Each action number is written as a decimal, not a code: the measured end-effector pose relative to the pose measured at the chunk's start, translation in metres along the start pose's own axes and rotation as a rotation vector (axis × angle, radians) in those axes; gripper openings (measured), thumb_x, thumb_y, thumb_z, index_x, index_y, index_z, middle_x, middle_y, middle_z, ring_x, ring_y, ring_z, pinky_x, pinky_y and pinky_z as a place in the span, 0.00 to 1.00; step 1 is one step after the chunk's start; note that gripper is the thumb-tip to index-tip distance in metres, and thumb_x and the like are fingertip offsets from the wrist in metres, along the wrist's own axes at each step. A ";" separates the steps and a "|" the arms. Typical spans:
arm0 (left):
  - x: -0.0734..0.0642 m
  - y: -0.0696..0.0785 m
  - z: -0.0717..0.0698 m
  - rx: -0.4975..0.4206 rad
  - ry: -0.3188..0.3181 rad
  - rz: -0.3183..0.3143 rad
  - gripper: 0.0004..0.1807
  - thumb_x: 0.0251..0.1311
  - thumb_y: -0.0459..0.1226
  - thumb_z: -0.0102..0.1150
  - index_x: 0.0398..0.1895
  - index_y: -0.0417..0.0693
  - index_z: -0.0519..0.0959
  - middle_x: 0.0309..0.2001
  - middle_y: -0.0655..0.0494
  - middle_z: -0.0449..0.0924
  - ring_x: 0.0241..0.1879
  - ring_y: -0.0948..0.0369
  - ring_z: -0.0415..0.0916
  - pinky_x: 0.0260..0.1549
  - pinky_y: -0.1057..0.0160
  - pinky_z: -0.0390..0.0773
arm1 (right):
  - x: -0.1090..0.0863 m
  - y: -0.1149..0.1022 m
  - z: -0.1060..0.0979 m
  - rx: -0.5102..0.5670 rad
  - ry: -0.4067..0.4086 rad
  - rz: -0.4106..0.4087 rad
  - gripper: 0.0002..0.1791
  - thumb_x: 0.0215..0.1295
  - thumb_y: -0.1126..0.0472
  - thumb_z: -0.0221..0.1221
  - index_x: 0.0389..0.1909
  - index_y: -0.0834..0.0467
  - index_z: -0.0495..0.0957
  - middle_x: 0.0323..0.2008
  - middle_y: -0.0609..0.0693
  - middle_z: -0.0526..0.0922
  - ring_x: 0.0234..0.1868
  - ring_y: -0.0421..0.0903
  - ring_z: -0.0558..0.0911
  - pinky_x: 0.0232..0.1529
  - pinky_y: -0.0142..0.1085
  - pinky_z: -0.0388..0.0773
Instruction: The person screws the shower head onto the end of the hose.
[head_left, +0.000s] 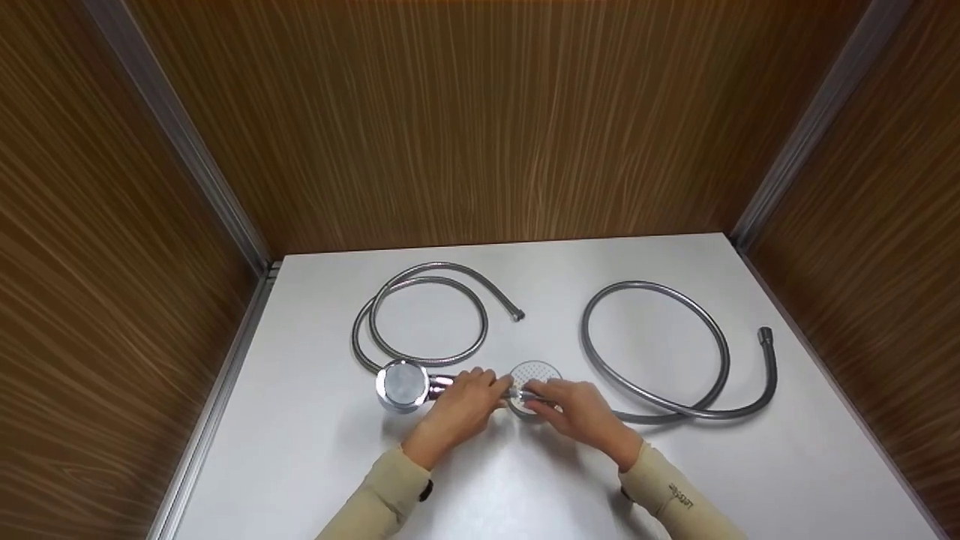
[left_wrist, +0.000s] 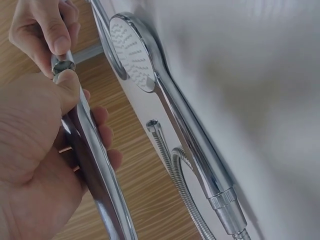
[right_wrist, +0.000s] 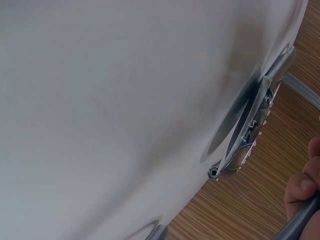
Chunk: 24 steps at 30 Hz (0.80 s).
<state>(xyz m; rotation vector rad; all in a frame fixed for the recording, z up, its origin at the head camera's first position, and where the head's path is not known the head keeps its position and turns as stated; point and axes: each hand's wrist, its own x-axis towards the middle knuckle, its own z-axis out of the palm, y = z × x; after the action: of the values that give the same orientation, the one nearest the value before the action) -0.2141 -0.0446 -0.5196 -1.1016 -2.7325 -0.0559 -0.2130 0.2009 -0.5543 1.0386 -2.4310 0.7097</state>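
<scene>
My left hand (head_left: pixel 465 403) grips the chrome handle (left_wrist: pixel 97 150) of a hand shower, whose round head (head_left: pixel 403 385) points to the left. From the other side my right hand (head_left: pixel 577 409) holds the end of a grey shower hose (right_wrist: pixel 298 218). Fingers and thumb pinch it right at the handle's end (left_wrist: pixel 63 66), where the two hands meet. Whether the threads are engaged I cannot tell. Beneath the hands a second hand shower (left_wrist: pixel 187 117) lies on the table, its dotted round face (head_left: pixel 534 371) showing just behind them.
A coiled metal hose (head_left: pixel 484 322) lies at the back left, its loose end (head_left: pixel 517 315) pointing right; it joins the second shower's handle. To the right loops the grey hose, its free end (head_left: pixel 765 336) near the table's right side. Wood-grain panels (head_left: pixel 480 127) enclose the white table (head_left: pixel 300 450).
</scene>
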 end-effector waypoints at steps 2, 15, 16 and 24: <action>0.001 0.001 -0.001 0.015 0.001 0.011 0.15 0.73 0.47 0.60 0.57 0.52 0.76 0.38 0.55 0.81 0.38 0.58 0.77 0.41 0.61 0.80 | 0.000 0.000 -0.001 0.006 -0.012 0.000 0.14 0.68 0.56 0.71 0.52 0.54 0.88 0.30 0.43 0.88 0.24 0.39 0.79 0.26 0.30 0.75; 0.005 0.005 0.000 0.018 0.020 0.018 0.14 0.72 0.47 0.61 0.54 0.52 0.76 0.38 0.56 0.82 0.38 0.58 0.78 0.41 0.61 0.79 | 0.002 -0.001 -0.004 0.012 -0.008 0.003 0.14 0.68 0.57 0.71 0.52 0.54 0.88 0.28 0.43 0.86 0.22 0.41 0.79 0.25 0.29 0.73; 0.005 0.005 0.000 0.024 0.025 0.019 0.14 0.72 0.47 0.62 0.53 0.52 0.76 0.38 0.56 0.82 0.38 0.58 0.78 0.40 0.61 0.79 | 0.002 -0.001 -0.004 0.010 -0.009 0.001 0.14 0.68 0.57 0.71 0.52 0.54 0.88 0.28 0.43 0.85 0.22 0.41 0.78 0.25 0.29 0.73; 0.006 0.006 -0.001 0.028 0.022 0.017 0.14 0.72 0.48 0.61 0.53 0.52 0.76 0.38 0.56 0.82 0.39 0.58 0.77 0.41 0.61 0.78 | 0.003 -0.002 -0.004 -0.006 -0.001 -0.007 0.14 0.68 0.56 0.70 0.52 0.54 0.88 0.28 0.42 0.85 0.23 0.35 0.75 0.25 0.29 0.73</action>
<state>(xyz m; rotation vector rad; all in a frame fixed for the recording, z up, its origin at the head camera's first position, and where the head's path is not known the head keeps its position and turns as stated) -0.2135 -0.0362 -0.5181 -1.1105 -2.6960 -0.0273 -0.2126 0.2004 -0.5494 1.0447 -2.4281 0.6999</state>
